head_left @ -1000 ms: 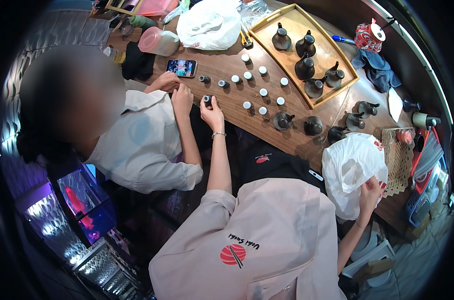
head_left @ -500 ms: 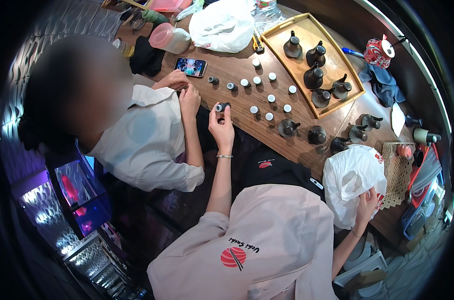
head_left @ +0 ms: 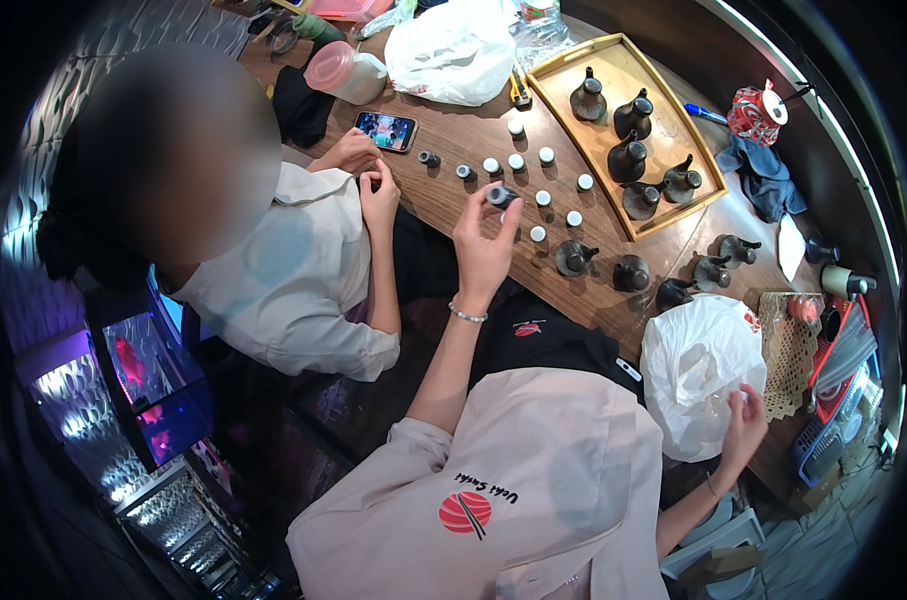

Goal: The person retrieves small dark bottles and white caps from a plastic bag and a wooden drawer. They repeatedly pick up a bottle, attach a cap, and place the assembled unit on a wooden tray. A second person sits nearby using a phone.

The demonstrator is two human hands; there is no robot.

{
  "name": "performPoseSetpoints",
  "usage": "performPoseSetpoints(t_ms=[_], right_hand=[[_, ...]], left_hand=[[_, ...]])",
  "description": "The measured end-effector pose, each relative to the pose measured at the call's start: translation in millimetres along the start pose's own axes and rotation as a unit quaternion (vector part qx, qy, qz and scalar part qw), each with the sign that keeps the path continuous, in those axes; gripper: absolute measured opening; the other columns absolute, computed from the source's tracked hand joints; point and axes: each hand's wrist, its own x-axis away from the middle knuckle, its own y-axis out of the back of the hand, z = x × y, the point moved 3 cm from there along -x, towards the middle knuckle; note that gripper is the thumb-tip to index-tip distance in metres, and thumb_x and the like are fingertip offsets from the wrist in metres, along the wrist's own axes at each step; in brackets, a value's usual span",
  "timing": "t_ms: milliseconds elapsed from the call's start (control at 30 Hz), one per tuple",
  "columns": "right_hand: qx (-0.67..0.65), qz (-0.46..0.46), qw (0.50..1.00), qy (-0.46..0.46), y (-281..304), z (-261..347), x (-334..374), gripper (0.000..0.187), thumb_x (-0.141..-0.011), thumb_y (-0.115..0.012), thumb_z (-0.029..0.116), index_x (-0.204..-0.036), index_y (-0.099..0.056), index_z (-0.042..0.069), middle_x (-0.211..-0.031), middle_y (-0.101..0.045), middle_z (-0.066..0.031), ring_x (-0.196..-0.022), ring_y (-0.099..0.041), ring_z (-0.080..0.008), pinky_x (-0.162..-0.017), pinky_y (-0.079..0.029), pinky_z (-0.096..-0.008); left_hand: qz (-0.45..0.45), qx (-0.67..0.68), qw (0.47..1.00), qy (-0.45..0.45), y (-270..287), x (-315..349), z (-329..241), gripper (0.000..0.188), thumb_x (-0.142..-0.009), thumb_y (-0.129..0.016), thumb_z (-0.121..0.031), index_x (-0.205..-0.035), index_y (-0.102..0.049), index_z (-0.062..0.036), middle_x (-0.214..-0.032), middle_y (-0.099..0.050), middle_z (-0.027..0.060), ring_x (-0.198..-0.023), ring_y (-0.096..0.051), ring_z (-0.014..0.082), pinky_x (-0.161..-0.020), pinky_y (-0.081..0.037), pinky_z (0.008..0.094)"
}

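I have the left grip [head_left: 484,240] pinching a dark bottle [head_left: 503,198], grey end leftward, near white-capped bottles [head_left: 544,199]; whether the right grip [head_left: 743,425], by a bag [head_left: 689,345], is closed, I cannot tell.

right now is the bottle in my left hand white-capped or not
No white cap: the dark bottle shows a grey end, unlike the white-topped bottles nearby.

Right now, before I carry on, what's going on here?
The person's left hand holds a small dark bottle with a pale grey top over the brown wooden table. The right hand is at the right side of a crumpled white plastic bag; whether it grips it is unclear. Small white-capped bottles stand loosely grouped, and five dark, narrow-necked vessels sit in a light wooden tray. A co-worker's hands are beside a lit phone.
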Motion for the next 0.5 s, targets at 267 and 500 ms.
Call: performPoseSetpoints(t_ms=[267, 500], right_hand=[[-0.195, -0.113, 0.951, 0.212, 7, 140, 7, 0.024, -0.103, -0.064, 0.005, -0.125, -0.063, -0.006, -0.129, -0.068, -0.0211, -0.122, -0.065, -0.0241, -0.108, -0.053, -0.0356], [-0.404, 0.131, 0.835, 0.349, -114, 262, 11, 0.017, -0.099, -0.064, -0.006, -0.112, -0.057, 0.003, -0.135, -0.062, -0.0321, -0.127, -0.063, -0.039, -0.107, -0.055, -0.0484]], left_hand=[[0.178, 0.237, 0.955, 0.014, -59, 5, -58, 0.038, -0.102, -0.069, -0.009, -0.136, -0.057, 0.0016, -0.112, -0.067, 0.0059, -0.098, -0.067, 0.0124, -0.086, -0.057, 0.028], [0.331, 0.337, 0.88, 0.046, -89, 23, -129, 0.049, -0.1, -0.074, -0.017, -0.139, -0.053, 0.0022, -0.124, -0.065, 0.007, -0.111, -0.062, 0.0113, -0.098, -0.052, 0.0278]])
